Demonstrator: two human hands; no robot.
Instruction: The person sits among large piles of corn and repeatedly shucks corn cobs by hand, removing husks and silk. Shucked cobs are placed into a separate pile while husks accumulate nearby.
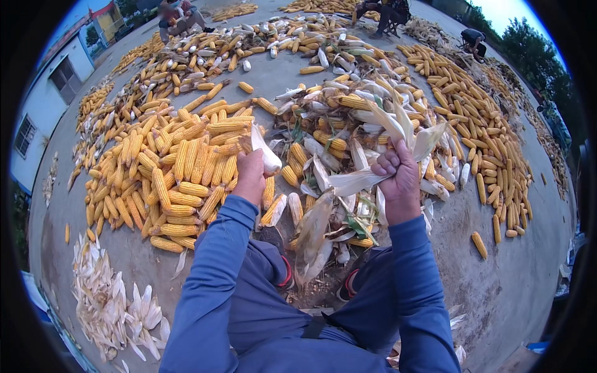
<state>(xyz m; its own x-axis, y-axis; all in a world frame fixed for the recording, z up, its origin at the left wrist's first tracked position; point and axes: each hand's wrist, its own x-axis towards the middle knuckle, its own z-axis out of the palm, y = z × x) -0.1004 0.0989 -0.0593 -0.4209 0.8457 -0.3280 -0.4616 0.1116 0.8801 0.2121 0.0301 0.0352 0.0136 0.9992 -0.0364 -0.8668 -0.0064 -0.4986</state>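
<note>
My left hand [252, 170] is closed around an ear of corn [265, 156] that has pale husk around part of it, its rounded end pointing down and right. In my right hand [398, 175] are dry corn husk leaves [410, 135], spreading up and to the left from the fist. The two hands are apart. Beside my left hand rises a large heap of bare yellow corn cobs [191, 161]. Between and beyond the hands lies a pile of corn ears still partly in husk [326, 135]. Loose husks [315, 238] hang or lie in front of my knees.
Stripped husks [100, 298] lie on the concrete ground [471, 284] at the lower left. A long row of bare cobs [494, 163] runs along the right. Several people [387, 16] sit by more corn farther off. A white building [51, 93] stands at the left.
</note>
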